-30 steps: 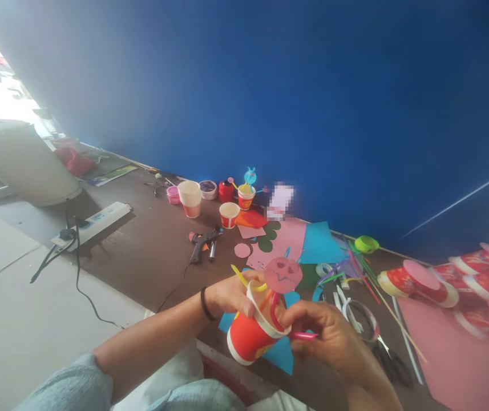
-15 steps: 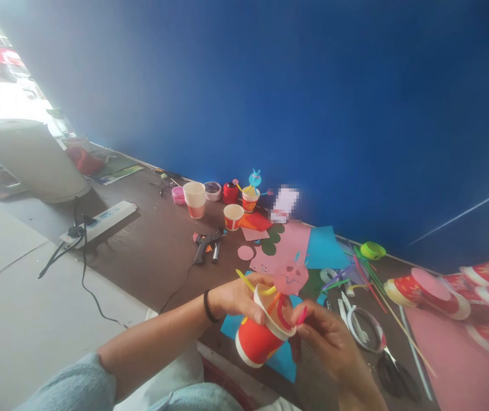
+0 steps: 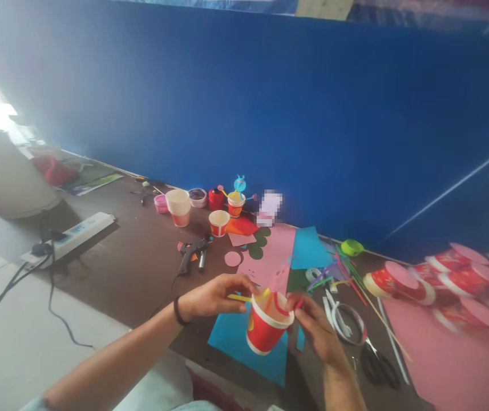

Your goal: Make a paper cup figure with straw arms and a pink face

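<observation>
A red paper cup (image 3: pixel 265 333) with a white rim is held tilted above a blue paper sheet (image 3: pixel 231 337). A yellow pipe cleaner (image 3: pixel 239 298) pokes out over its left side, between the thumb and fingers of my left hand (image 3: pixel 214 297). At the right rim, my right hand (image 3: pixel 315 325) is closed on the cup's edge and on the end of a red pipe cleaner (image 3: pixel 277 302) that curves inside the cup. A pink paper face (image 3: pixel 279 279) rises behind the rim, blending with the pink paper behind it.
A glue gun (image 3: pixel 192 254) lies left of a pink circle (image 3: pixel 233 259). Behind are stacked cups (image 3: pixel 178 206) and a cup with a blue figure (image 3: pixel 236 204). Scissors (image 3: pixel 376 362), a tape roll (image 3: pixel 349 323) and several decorated cups (image 3: pixel 398 282) are right; a power strip (image 3: pixel 71 237) is left.
My left hand has shifted from the cup's wall to the yellow pipe cleaner. The cup is more upright and slightly farther away. The view has tilted up and turned right.
</observation>
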### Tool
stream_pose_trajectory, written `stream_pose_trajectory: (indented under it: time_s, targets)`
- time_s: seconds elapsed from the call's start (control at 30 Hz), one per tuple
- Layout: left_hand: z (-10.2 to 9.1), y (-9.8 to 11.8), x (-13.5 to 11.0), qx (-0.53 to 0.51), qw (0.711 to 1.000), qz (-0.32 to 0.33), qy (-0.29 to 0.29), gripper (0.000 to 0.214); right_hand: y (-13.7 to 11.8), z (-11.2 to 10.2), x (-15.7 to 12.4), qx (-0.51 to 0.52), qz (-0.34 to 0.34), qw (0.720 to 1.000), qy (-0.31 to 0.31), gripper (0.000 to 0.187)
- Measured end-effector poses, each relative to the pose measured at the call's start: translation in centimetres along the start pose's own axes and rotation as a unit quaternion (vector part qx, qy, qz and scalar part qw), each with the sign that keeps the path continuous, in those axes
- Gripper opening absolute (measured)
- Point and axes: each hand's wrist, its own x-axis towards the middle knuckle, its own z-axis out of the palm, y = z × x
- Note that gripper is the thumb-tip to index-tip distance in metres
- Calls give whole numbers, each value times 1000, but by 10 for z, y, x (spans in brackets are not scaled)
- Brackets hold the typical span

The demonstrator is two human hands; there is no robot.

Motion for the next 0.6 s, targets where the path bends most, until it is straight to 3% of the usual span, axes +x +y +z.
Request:
stream_pose_trajectory:
  time_s: [0.17, 0.33, 0.5, 0.6]
  targets:
    - [2, 0, 2, 98, 994, 38, -3, 30, 3, 12, 4, 12, -11, 999, 39, 21]
    - [4, 4, -5, 202, 971, 118, 59, 36, 10, 25, 4, 67, 31, 996, 55, 24]
    - [3, 11, -26, 173, 981, 71, 40, 42, 24, 42, 14, 134, 71, 988, 32, 33]
    - [0, 14, -42, 142, 986, 50, 71, 40, 19, 59, 27, 144, 73, 987, -5, 34]
